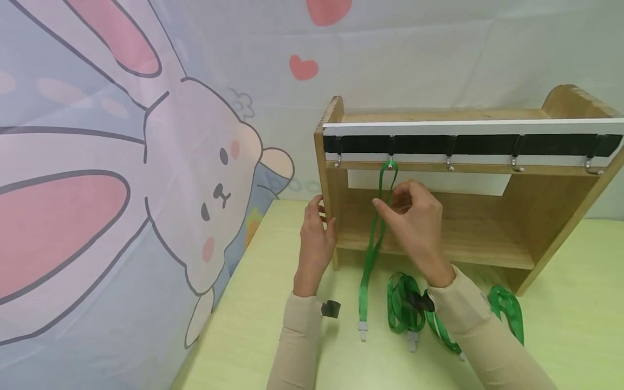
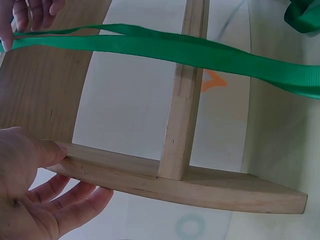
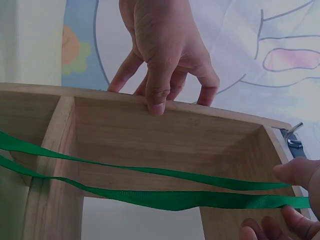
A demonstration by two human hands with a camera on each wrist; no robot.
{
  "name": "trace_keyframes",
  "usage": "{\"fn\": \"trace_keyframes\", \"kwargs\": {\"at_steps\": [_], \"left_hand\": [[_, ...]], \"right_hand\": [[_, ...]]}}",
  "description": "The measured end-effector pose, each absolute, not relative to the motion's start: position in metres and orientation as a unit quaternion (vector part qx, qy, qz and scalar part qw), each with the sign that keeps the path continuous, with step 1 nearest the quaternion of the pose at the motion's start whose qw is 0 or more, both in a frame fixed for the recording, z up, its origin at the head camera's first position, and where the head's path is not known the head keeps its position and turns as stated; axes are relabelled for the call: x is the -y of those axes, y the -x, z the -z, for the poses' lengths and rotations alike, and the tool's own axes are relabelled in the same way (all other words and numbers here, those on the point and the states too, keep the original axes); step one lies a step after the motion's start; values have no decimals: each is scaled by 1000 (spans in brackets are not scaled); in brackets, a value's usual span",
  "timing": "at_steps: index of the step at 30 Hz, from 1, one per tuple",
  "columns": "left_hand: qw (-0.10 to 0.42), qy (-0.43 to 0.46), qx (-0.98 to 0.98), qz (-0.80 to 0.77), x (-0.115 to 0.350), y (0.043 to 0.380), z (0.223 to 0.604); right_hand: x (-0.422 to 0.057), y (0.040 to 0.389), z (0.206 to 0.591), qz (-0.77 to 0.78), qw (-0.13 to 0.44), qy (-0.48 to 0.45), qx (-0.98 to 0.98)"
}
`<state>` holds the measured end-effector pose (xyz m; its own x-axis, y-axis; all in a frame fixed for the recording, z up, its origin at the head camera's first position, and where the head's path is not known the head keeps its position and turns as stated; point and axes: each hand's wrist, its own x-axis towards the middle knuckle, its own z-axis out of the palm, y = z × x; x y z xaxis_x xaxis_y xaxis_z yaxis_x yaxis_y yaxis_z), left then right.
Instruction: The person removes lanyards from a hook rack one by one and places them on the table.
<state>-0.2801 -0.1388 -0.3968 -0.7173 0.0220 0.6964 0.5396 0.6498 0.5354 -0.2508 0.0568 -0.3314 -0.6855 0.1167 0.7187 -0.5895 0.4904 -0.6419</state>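
A green lanyard [image 1: 372, 254] hangs by its loop from the second hook [image 1: 391, 145] from the left on a small wooden shelf [image 1: 458, 214]. Its grey clip [image 1: 363, 330] dangles at the low end. Beside the upper part of the loop is my right hand [image 1: 419, 222], its thumb and fingers spread apart around the straps, fingertips right at the ribbon in the right wrist view. My left hand [image 1: 316, 238] grips the shelf's left side panel [image 2: 125, 167], thumb on the inner face and fingers on the outer one.
More hooks, such as the middle hook [image 1: 450, 157], line a black strip [image 1: 419, 145] along the shelf's front. On the yellow-green table [image 1: 253, 325] lie a bundled green lanyard [image 1: 397, 303] and another green lanyard [image 1: 509, 309]. A printed cloth [image 1: 195, 179] stands behind and left.
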Motion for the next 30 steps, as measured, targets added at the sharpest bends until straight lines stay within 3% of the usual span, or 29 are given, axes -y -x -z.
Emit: {"fn": "trace_keyframes", "kwargs": {"at_steps": [21,30], "left_hand": [[334,161,845,385,138,278,397],[337,159,844,387,139,278,396]], "right_hand": [[-54,247,316,-486,414,-156,754],[-53,236,318,-489,401,-200,748]]}}
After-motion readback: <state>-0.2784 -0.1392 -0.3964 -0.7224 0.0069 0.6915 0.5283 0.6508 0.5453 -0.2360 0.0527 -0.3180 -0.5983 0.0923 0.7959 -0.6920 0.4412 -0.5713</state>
